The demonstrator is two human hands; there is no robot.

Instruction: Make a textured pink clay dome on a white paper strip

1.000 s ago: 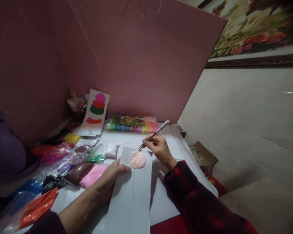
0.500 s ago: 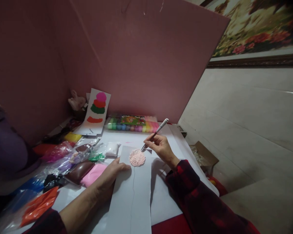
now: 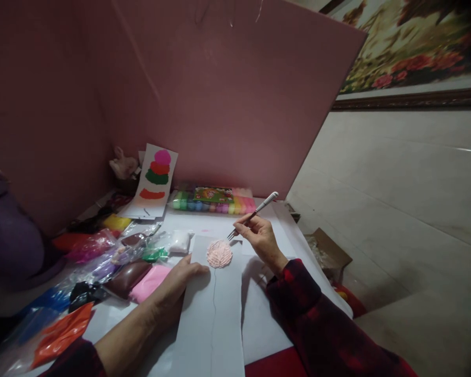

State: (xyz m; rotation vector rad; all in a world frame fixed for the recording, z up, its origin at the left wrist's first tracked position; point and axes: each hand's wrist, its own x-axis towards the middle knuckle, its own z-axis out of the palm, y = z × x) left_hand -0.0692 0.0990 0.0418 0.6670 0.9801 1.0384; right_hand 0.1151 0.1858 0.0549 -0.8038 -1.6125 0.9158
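Note:
A strip of white card [image 3: 198, 324] carries a round, flat disc of pale pink clay [image 3: 219, 254] near its far end, marked all over with ridges. A thin drawn line runs down the card from the disc. My left hand [image 3: 184, 277] grips the card's left edge, thumb on top and fingers underneath, mostly hidden. In my right hand [image 3: 260, 238] is a fork [image 3: 255, 213] with a striped handle, pinched between thumb and fingers. Its tines point down-left, close to the disc's upper right edge; whether they touch it I cannot tell.
Bags of coloured clay lie at left, among them pink [image 3: 151, 283], brown [image 3: 128, 277], orange [image 3: 65, 332] and white [image 3: 180, 241]. A card with coloured clay shapes [image 3: 156, 180] leans at the back beside a multicoloured clay pack [image 3: 214, 200]. An open cardboard box [image 3: 329, 248] stands at right.
The fork has tipped further to the right at its handle end and its tines have lifted slightly. My left hand has stayed on the card, which has barely shifted.

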